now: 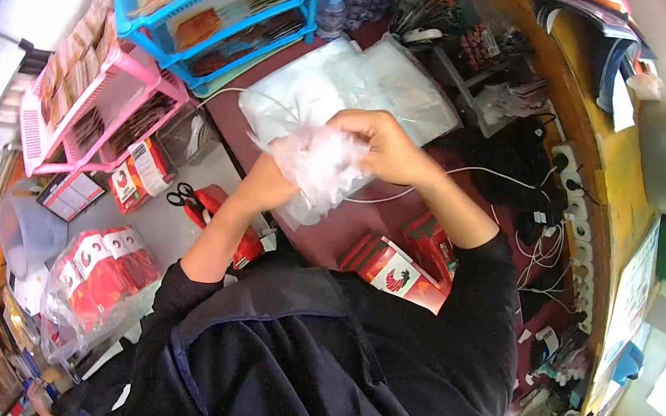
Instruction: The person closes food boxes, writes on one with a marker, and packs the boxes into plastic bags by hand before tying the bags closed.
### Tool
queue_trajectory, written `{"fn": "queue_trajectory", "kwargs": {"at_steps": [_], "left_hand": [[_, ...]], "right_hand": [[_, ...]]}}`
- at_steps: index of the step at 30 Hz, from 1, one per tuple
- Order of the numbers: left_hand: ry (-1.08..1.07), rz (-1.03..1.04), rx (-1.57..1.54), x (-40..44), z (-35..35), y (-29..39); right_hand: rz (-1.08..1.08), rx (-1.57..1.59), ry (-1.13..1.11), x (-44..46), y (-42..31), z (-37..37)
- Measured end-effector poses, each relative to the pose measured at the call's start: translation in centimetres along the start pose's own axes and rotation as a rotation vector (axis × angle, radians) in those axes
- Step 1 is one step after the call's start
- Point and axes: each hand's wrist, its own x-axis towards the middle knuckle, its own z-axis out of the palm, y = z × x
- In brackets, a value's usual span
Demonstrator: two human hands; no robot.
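Observation:
Both of my hands are around a bunched bundle of clear plastic bags (324, 163), which is blurred by motion. My left hand (269, 180) grips it from the lower left, its fingers partly hidden behind the plastic. On the upper right, my right hand (382, 144) has its fingers bent and pinched at the edge of the bundle. Flat clear plastic bags (404, 89) lie on the dark red tabletop (315, 236) just beyond my hands. Red and white printed boxes (401, 275) sit close to my body, below my right forearm.
A blue tiered rack (200, 56) and a pink rack (95, 114) stand on the left. Several water bottles (332, 12) are at the back. Black-handled scissors (181, 194) lie near my left forearm. A white cable (478, 170) crosses the table towards a power strip (575, 220). A bag of red packs (105, 272) sits lower left.

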Motion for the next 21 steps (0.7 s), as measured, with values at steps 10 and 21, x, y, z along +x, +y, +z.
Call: {"fn": "queue_trajectory", "kwargs": {"at_steps": [10, 21], "left_hand": [[0.295, -0.227, 0.079, -2.9, -1.3, 0.3], [0.534, -0.449, -0.214, -5.0, -2.4, -4.3]], "right_hand": [[1.344, -1.244, 0.705, -16.5, 18.5, -27.6], [0.693, -0.509, 1.232, -20.7, 9.1, -28.3]]}}
